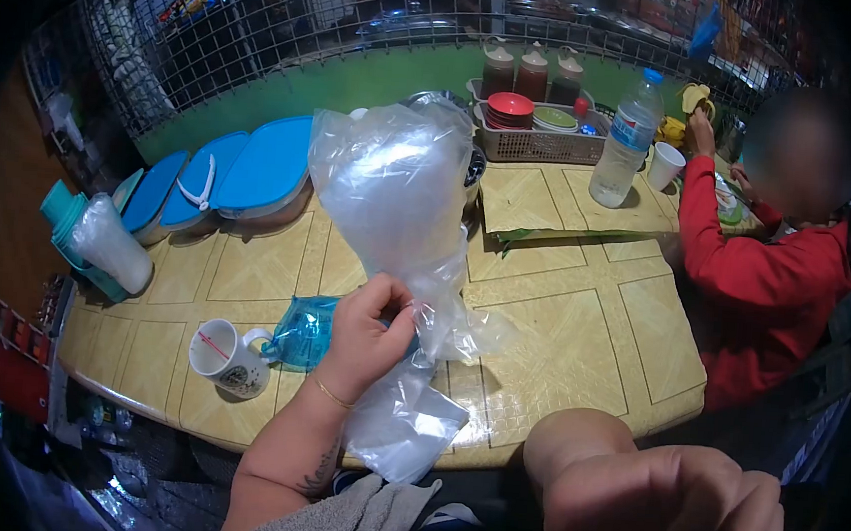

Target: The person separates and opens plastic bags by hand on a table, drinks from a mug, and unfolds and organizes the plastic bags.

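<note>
My left hand (372, 331) pinches the gathered lower part of a large clear plastic bag (391, 194), which stands puffed up over the table. More of the clear plastic (405, 422) hangs below the hand to the table's front edge. Partly behind my left wrist lies a translucent blue plastic bag (302, 331). A white mug (229, 358) with a red stirrer in it stands left of my wrist. Close to the camera at lower right, my right hand (666, 499) is raised off the table with its fingers loosely bent. Nothing shows in it.
Tubs with blue lids (265, 161) and a teal container (101, 243) holding plastic bags stand at left. Behind are a basket (537, 145) of bowls and jars, a water bottle (628, 142) and a white cup (665, 166). A person in red (752, 259) sits at right, holding a peeled banana (696, 99).
</note>
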Demonstrator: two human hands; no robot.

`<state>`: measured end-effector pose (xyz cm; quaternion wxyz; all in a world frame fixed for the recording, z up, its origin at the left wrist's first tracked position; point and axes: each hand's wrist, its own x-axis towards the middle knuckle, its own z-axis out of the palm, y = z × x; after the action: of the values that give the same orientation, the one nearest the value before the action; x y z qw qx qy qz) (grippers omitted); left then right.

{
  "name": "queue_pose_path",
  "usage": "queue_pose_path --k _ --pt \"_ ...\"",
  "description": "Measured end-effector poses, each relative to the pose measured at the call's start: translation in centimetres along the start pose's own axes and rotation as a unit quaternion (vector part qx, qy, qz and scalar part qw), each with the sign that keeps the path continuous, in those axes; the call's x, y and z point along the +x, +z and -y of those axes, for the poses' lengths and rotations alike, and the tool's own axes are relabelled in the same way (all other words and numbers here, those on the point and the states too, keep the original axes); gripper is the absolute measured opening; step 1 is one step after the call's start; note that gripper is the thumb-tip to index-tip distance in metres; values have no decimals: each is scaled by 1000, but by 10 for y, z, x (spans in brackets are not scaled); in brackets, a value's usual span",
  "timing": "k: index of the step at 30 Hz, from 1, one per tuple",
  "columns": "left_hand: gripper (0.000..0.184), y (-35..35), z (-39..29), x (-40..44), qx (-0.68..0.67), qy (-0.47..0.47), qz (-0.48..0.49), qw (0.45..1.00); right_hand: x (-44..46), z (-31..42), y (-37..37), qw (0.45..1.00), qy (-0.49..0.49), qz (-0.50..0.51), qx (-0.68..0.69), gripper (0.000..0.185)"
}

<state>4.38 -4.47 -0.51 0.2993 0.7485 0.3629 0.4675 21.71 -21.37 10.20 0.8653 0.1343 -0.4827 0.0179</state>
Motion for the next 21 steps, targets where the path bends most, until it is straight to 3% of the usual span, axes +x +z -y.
queue_pose_path --k 2,5,10,13,15,17,19,21 --pt "13 -2 -1 -1 10 -12 10 1000 3 9 4 995 81 15 -56 21" --pt "13 -2 0 0 22 -23 9 999 1 2 10 997 70 -22 -18 20" --pt "13 -1 -3 0 9 3 -6 1000 -11 -25 1 989 -123 -22 83 24" --pt "13 -2 0 0 2 16 -12 1000 -5 -22 -8 988 -123 70 -63 25" --pt "13 -4 -1 0 -7 15 -18 1000 -1 -26 -3 982 -75 108 -139 20" --pt "12 -6 -5 0 -14 6 -28 999 2 -47 9 986 -5 105 -130 9" --pt "13 -7 -4 1 -45 -12 -42 998 2 -60 8 964 129 171 -157 8" --pt "14 -14 -5 2 -66 -28 -53 996 -5 -73 -5 878 338 289 -176 12"
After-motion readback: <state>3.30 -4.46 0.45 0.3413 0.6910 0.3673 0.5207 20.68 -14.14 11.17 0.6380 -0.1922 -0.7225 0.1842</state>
